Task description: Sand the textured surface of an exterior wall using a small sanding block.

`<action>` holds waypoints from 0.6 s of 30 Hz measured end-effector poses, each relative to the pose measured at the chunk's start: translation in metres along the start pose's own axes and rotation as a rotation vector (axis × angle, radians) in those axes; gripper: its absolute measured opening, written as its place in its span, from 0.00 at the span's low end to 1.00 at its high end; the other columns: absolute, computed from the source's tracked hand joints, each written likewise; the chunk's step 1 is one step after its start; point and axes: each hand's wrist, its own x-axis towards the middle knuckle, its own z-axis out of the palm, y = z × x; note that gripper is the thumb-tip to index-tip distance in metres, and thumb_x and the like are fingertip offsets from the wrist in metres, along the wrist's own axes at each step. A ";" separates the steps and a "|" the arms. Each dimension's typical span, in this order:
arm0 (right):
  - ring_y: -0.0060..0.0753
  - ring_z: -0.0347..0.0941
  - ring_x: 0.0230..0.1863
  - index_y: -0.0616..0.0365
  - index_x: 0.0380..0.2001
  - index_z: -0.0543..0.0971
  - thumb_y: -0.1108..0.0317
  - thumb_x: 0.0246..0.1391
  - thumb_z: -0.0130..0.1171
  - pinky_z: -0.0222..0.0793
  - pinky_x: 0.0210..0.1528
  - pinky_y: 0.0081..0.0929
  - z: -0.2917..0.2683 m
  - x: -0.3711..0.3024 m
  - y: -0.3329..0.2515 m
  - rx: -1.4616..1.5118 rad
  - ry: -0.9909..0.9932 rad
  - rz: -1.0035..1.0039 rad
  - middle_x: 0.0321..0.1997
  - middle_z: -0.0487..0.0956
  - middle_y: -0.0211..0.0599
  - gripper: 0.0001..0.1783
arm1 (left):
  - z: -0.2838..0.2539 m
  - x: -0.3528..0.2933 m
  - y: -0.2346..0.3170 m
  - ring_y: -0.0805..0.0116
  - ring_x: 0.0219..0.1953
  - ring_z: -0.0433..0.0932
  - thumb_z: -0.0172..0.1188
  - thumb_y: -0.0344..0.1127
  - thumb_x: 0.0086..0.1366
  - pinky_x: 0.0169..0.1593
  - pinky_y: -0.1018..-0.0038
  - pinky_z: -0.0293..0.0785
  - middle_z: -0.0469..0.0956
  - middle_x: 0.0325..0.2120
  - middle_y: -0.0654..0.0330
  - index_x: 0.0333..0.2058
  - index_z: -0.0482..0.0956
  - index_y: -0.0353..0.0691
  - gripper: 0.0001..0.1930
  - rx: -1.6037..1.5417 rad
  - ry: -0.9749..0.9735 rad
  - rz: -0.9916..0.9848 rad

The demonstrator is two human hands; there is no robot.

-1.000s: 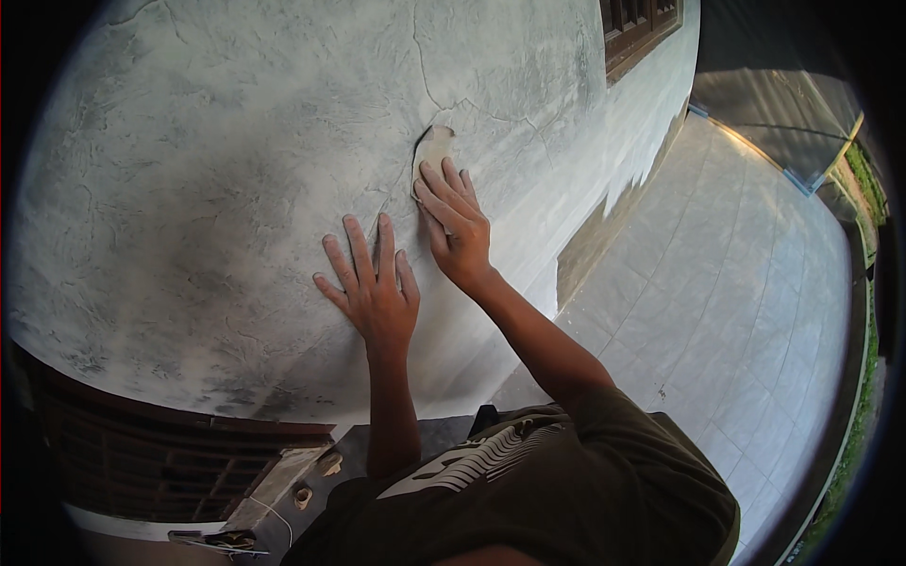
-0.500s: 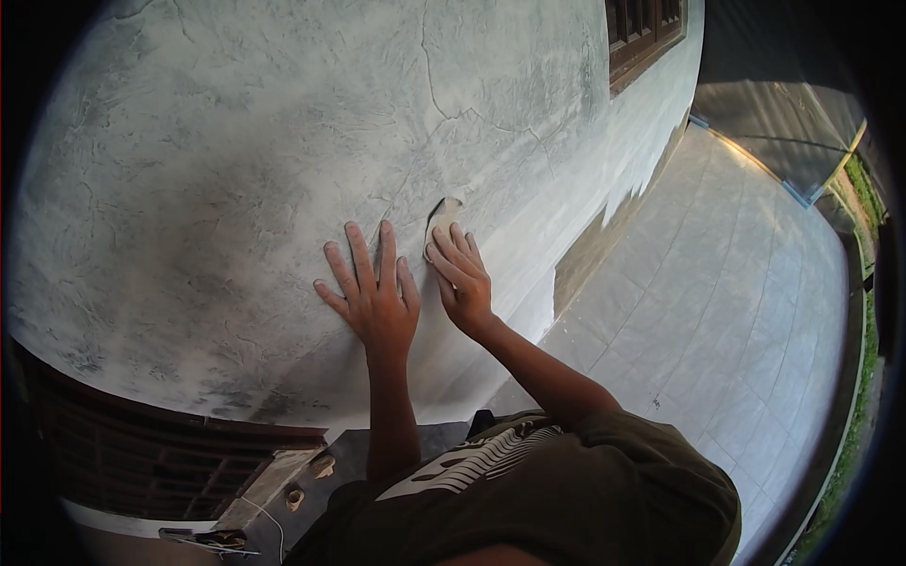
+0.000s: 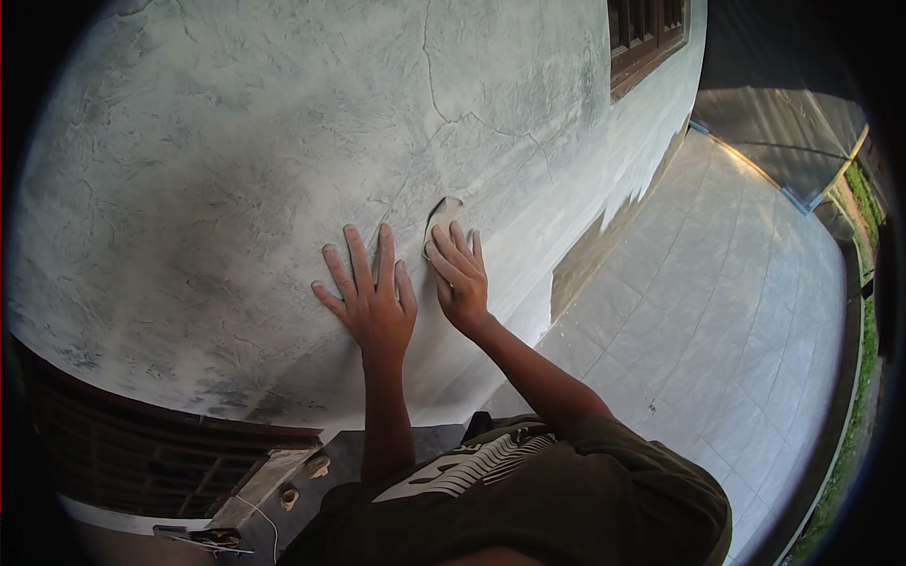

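Note:
A plastered wall (image 3: 236, 151), whitish grey with patches and thin cracks, fills the view in front of me. My left hand (image 3: 376, 307) lies flat against it with the fingers spread and dusty, holding nothing. Just to its right, my right hand (image 3: 462, 283) presses a sheet of sandpaper (image 3: 442, 215) to the wall. The sheet is pale on the back, and its curled upper edge shows a dark side. Fingers and palm cover the lower part of the sheet.
A brown-framed window (image 3: 649, 42) is at the upper right. Grey tiled floor (image 3: 698, 302) runs along the wall's right side. Dark slatted woodwork (image 3: 142, 443) stands at the lower left, near small objects on the floor. A dark sheet (image 3: 774, 123) hangs beyond the tiles.
Both hands keep almost the same places on the wall. The view has shifted very slightly.

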 end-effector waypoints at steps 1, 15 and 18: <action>0.56 0.61 0.72 0.57 0.51 0.81 0.79 0.53 0.57 0.42 0.71 0.68 -0.006 0.022 -0.004 -0.001 0.063 -0.055 0.65 0.74 0.41 0.21 | -0.001 -0.001 0.002 0.45 0.73 0.51 0.52 0.47 0.70 0.69 0.37 0.29 0.57 0.72 0.57 0.67 0.68 0.63 0.26 -0.003 -0.009 -0.001; 0.54 0.61 0.72 0.56 0.52 0.81 0.80 0.50 0.57 0.45 0.71 0.68 -0.021 0.069 -0.004 -0.013 -0.027 -0.211 0.65 0.75 0.39 0.24 | 0.000 0.000 0.000 0.46 0.72 0.53 0.54 0.47 0.69 0.69 0.37 0.29 0.59 0.71 0.58 0.66 0.68 0.63 0.27 0.017 0.012 -0.012; 0.52 0.62 0.71 0.54 0.52 0.81 0.80 0.50 0.57 0.47 0.70 0.68 -0.020 0.068 -0.004 0.009 -0.089 -0.255 0.65 0.75 0.37 0.24 | 0.000 -0.001 -0.003 0.45 0.72 0.53 0.54 0.47 0.68 0.69 0.36 0.30 0.59 0.71 0.58 0.66 0.69 0.63 0.27 0.006 0.025 -0.029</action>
